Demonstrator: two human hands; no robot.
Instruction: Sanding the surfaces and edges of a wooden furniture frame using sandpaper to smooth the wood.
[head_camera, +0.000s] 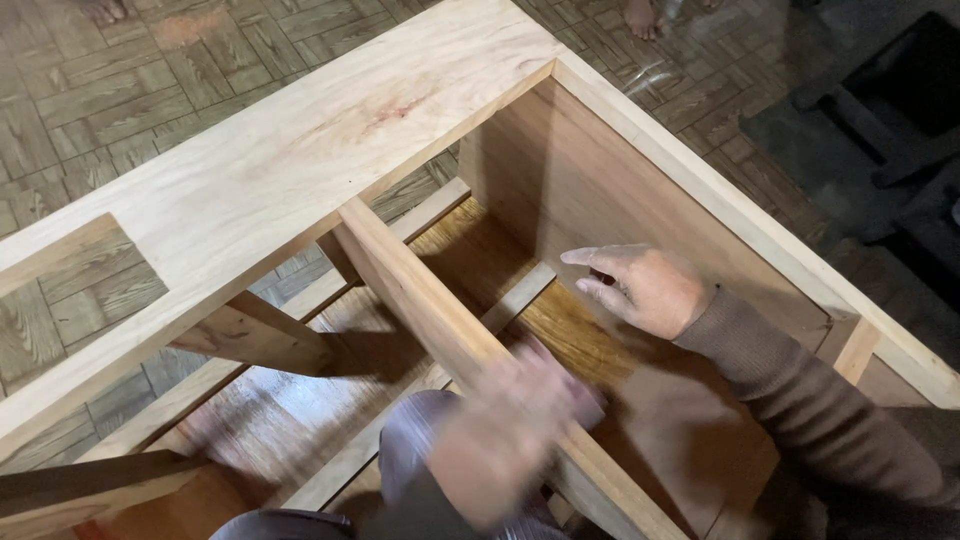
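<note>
The left hand (505, 440) is rubbing along the wooden rail (420, 300), its grip too blurred to tell; the right hand (645, 290), fingers loosely spread, is hovering at three o'clock of it inside the cabinet frame (300, 170). Next stroke probably needs steady pressure.

No packages, labels, signs or screens show anywhere in this view.

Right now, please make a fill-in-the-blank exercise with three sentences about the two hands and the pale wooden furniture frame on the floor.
1. The blurred left hand rests on the slanting pale wooden ____ that crosses the pale wooden furniture frame.
2. The right hand, with fingers spread, is held ____ the frame's open compartment.
3. The right arm wears a long ____ sleeve.

Missing words: rail; inside; brown
</note>
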